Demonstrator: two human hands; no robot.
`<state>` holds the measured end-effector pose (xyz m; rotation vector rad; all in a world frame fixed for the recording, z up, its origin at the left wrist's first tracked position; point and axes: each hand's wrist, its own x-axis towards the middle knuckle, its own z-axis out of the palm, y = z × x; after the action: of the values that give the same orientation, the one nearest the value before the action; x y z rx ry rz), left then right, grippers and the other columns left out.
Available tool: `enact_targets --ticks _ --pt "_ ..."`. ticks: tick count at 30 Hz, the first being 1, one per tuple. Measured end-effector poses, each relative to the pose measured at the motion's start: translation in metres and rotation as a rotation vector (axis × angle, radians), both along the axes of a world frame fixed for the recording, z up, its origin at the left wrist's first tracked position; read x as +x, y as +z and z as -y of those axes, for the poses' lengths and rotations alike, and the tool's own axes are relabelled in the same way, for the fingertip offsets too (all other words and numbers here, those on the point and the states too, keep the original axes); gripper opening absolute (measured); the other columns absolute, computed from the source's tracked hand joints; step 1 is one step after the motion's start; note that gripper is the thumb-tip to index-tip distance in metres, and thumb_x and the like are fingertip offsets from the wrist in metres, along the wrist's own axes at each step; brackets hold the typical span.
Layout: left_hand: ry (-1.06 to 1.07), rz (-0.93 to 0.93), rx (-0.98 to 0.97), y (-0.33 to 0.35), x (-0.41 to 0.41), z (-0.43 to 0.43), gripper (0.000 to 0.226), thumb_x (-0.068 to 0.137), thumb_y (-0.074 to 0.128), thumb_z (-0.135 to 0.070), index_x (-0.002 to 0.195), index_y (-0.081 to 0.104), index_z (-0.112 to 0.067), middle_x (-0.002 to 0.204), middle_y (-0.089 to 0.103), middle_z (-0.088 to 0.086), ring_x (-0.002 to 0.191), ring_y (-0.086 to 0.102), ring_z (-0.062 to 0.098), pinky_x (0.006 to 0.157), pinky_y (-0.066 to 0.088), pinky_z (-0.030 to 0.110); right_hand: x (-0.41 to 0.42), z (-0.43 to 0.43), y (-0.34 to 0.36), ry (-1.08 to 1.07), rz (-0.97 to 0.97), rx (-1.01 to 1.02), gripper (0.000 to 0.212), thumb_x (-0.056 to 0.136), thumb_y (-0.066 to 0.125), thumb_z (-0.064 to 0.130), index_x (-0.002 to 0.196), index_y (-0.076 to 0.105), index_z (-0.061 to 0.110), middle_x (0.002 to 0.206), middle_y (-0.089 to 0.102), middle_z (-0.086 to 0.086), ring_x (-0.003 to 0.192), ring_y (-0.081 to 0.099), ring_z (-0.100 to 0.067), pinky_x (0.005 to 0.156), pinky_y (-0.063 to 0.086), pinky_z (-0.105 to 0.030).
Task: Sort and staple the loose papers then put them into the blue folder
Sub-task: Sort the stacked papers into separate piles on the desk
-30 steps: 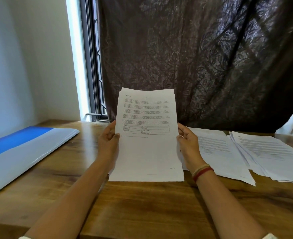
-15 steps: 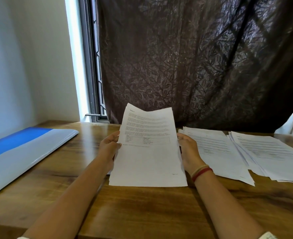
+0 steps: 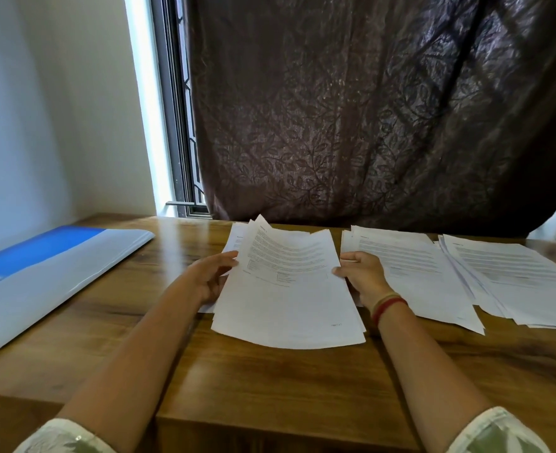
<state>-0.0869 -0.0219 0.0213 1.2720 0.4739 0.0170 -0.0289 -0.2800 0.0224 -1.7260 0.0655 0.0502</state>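
A small stack of printed white sheets (image 3: pixel 289 299) lies tilted low over the wooden table (image 3: pixel 270 380), its top corners fanned apart. My left hand (image 3: pixel 209 277) grips its left edge and my right hand (image 3: pixel 363 277) grips its right edge. To the right lie two more paper piles, a middle pile (image 3: pixel 414 276) and a far-right pile (image 3: pixel 515 282), both flat on the table. The blue folder (image 3: pixel 41 273) rests closed at the table's left side. No stapler is in view.
A dark patterned curtain (image 3: pixel 368 109) hangs behind the table, with a window frame (image 3: pixel 175 125) at its left and a white wall beyond. The table's front edge runs close below my forearms.
The stack was held upright in both hands; it has come down and forward until it is nearly flat on the table, and its top sheets have fanned apart.
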Motion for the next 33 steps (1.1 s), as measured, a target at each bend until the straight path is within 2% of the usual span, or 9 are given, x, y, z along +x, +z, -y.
enact_targets --ticks 3,5,9,13,18,23,27,31,33 --pt "0.057 0.015 -0.039 -0.001 0.0 0.0 0.022 0.091 0.067 -0.014 0.11 0.058 -0.008 0.09 0.073 0.013 0.065 0.074 0.027 0.06 0.06 0.041 0.001 0.004 0.0 0.037 -0.038 0.028 0.034 0.085 0.068 0.002 0.115 0.061 0.016 0.117 0.065 -0.008 0.103 0.062 -0.033 0.088 0.054 -0.048" --pt "0.065 0.036 -0.038 -0.001 0.0 -0.001 0.019 0.093 0.065 -0.021 0.103 0.059 -0.006 0.075 0.073 0.01 0.058 0.072 0.023 0.057 0.059 0.034 0.0 0.008 0.004 0.096 -0.077 0.075 0.027 0.086 0.067 -0.001 0.108 0.064 0.016 0.115 0.067 -0.008 0.103 0.063 -0.032 0.089 0.054 -0.047" --pt "0.063 0.053 -0.006 -0.003 0.001 -0.001 0.028 0.091 0.068 -0.024 0.113 0.06 -0.009 0.099 0.07 0.012 0.082 0.068 0.026 0.058 0.06 0.038 0.002 0.012 0.008 0.187 -0.101 0.178 0.022 0.087 0.063 -0.005 0.098 0.065 0.014 0.111 0.069 -0.008 0.1 0.066 -0.029 0.092 0.054 -0.043" --pt "-0.022 0.06 0.012 -0.005 -0.001 0.0 0.033 0.093 0.059 -0.007 0.126 0.056 -0.008 0.12 0.066 0.018 0.103 0.065 0.035 0.076 0.054 0.049 0.0 0.013 0.01 0.22 -0.086 0.203 0.021 0.089 0.059 -0.006 0.098 0.064 0.013 0.103 0.07 -0.006 0.092 0.067 -0.025 0.077 0.057 -0.035" --pt "-0.042 0.146 -0.033 -0.002 0.001 0.0 0.032 0.096 0.055 -0.006 0.127 0.057 -0.012 0.123 0.065 0.018 0.113 0.062 0.038 0.08 0.054 0.052 -0.003 0.009 0.013 0.237 -0.04 0.185 0.016 0.092 0.056 -0.002 0.102 0.064 0.008 0.104 0.069 -0.008 0.098 0.064 -0.027 0.087 0.054 -0.039" --pt "-0.045 0.148 -0.106 0.001 -0.002 -0.001 0.024 0.096 0.057 -0.011 0.12 0.058 -0.009 0.111 0.068 0.017 0.107 0.063 0.035 0.087 0.052 0.051 -0.009 0.004 0.02 0.242 -0.006 0.164 0.019 0.097 0.047 0.001 0.101 0.061 0.013 0.102 0.066 -0.008 0.092 0.062 -0.025 0.076 0.053 -0.035" --pt "-0.028 0.189 -0.1 0.009 -0.007 0.003 0.01 0.097 0.05 -0.006 0.101 0.059 -0.007 0.08 0.072 0.011 0.087 0.065 0.028 0.071 0.052 0.042 -0.014 0.003 0.029 0.181 0.033 0.117 0.022 0.097 0.047 0.001 0.094 0.061 0.018 0.109 0.065 -0.01 0.099 0.061 -0.029 0.09 0.053 -0.045" --pt "0.023 0.294 -0.025 0.027 -0.019 0.008 0.02 0.095 0.051 -0.001 0.112 0.061 -0.004 0.086 0.071 0.011 0.085 0.065 0.026 0.058 0.059 0.033 -0.031 0.006 0.046 0.142 0.212 0.163 0.025 0.097 0.046 -0.001 0.099 0.063 0.017 0.104 0.069 -0.006 0.085 0.063 -0.016 0.06 0.052 -0.022" --pt "0.054 0.418 0.061 0.046 -0.028 0.013 0.022 0.095 0.05 0.001 0.113 0.062 -0.005 0.086 0.073 0.009 0.082 0.067 0.025 0.056 0.058 0.029 -0.042 0.009 0.061 0.093 0.34 0.181 0.028 0.097 0.045 0.0 0.093 0.062 0.022 0.095 0.067 0.002 0.08 0.061 -0.011 0.053 0.047 -0.014"
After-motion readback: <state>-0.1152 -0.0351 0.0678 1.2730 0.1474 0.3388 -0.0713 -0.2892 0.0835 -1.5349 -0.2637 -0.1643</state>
